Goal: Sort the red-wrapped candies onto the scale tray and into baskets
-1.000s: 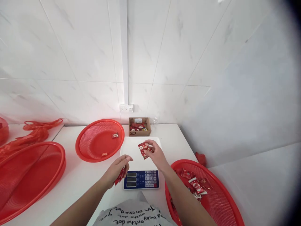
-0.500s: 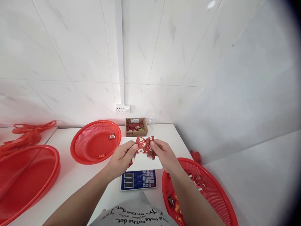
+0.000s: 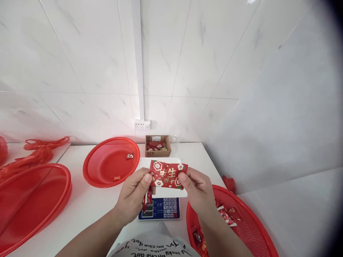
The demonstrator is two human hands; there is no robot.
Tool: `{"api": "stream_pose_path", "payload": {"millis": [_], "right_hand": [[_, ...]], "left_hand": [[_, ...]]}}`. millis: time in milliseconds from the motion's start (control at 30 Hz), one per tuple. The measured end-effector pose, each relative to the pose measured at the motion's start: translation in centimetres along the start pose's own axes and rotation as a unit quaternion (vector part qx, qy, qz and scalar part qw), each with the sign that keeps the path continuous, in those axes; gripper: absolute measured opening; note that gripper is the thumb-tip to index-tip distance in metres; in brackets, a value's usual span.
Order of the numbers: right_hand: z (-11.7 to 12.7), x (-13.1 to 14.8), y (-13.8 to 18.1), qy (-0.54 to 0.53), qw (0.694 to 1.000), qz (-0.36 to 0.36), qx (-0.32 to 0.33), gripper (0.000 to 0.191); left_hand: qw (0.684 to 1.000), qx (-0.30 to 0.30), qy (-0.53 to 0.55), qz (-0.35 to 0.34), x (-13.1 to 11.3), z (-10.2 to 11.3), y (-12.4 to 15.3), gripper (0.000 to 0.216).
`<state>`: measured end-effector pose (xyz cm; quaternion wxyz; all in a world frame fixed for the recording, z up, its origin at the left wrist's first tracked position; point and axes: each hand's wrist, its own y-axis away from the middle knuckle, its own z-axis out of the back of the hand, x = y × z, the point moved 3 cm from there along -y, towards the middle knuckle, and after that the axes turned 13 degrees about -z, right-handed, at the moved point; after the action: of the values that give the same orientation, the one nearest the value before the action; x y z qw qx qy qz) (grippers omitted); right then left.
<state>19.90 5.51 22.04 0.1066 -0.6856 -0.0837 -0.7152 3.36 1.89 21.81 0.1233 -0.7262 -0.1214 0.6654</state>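
Observation:
A red packet (image 3: 167, 175) with white flowers and gold Chinese characters is stretched flat between my hands, its printed front facing me. My left hand (image 3: 134, 192) pinches its left end between thumb and fingers. Below that packet, a second red wrapper (image 3: 147, 200) pokes out from the same hand. Closed on the packet's right end is my right hand (image 3: 198, 187). Both hands are held above the digital scale (image 3: 171, 208), whose white pan (image 3: 175, 192) shows behind the packet; part of its blue keypad panel is covered.
A red basket (image 3: 111, 139) holding a couple of small packets stands back left. Another red basket (image 3: 254, 217) with several packets is at front right. A third red basket (image 3: 68, 182) sits far left, near red plastic bags (image 3: 40, 155). A cardboard box (image 3: 158, 153) of packets stands by the wall.
The packet, crumpled and twisted before, is now pulled flat with its characters readable. Both hands have come a little lower and closer. The second wrapper shows more under my left hand.

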Motion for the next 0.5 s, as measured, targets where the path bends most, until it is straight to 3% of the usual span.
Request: {"api": "stream_pose_path", "payload": {"millis": [200,300,500], "right_hand": [[-1.1,0.2,-1.1,0.003,0.999,-0.028,-0.028,0.048],[-2.1,-2.0,-1.6,-0.014,0.996,-0.082,-0.019,0.045],[-3.7,-7.3,-2.4,-0.147,0.968,-0.201,-0.013,0.045]], "left_hand": [[0.999,0.007,0.003,0.039,1.3,1.4,-1.2,0.045],[0.994,-0.010,0.034,0.099,3.5,2.1,-1.0,0.044],[0.978,-0.025,0.084,0.189,7.2,2.8,0.1,0.041]]}}
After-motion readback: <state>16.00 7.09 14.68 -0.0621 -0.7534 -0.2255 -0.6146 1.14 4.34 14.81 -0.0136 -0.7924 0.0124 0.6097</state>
